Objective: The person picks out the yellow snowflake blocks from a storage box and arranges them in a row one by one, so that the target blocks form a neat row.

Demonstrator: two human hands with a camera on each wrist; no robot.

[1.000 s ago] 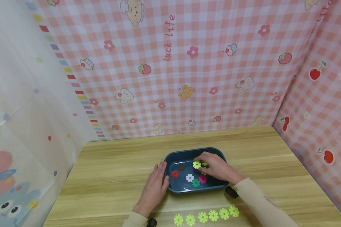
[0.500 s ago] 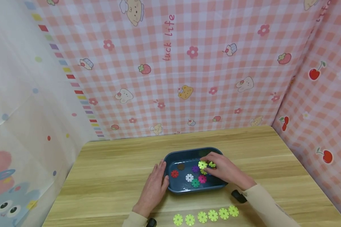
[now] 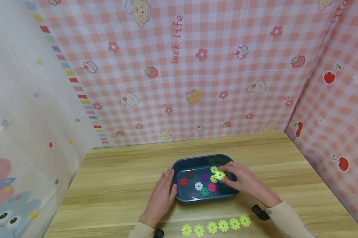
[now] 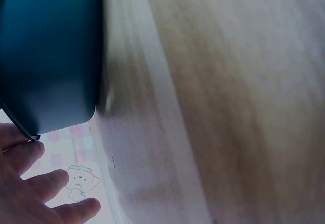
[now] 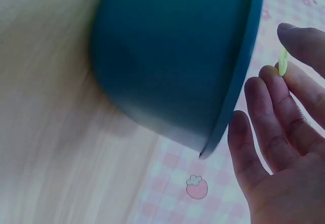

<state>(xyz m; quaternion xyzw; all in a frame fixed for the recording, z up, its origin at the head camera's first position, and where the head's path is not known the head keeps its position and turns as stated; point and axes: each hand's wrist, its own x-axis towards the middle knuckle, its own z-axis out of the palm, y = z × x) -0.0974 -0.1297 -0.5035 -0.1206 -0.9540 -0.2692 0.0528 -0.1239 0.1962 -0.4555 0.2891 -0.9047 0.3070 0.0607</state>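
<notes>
The right hand [image 3: 246, 181] pinches a yellow disc [image 3: 218, 176] over the right side of the blue tray [image 3: 205, 200]; the left hand [image 3: 161, 197], fingers straight, touches its left end. Nearer on the desk [image 3: 122, 185], six yellow discs [image 3: 215, 225] lie in a row.

From above, a hand could enter the left half of the tray [image 3: 193, 162], where the red disc [image 3: 183, 182], brown disc [image 3: 189, 175] and white disc [image 3: 198, 186] lie low on the floor, while the right hand [image 3: 246, 180], pinching a yellow-green disc [image 3: 219, 175], blocks much of the right end. The left hand [image 3: 162, 195] bars the tray's left wall. Along the tabletop [image 3: 119, 188], one lane runs between tray and row of discs [image 3: 223, 229], crossed at right by the black wrist device [image 3: 260, 212] and forearm, and another behind, bounded by patterned cloth [image 3: 193, 72].
</notes>
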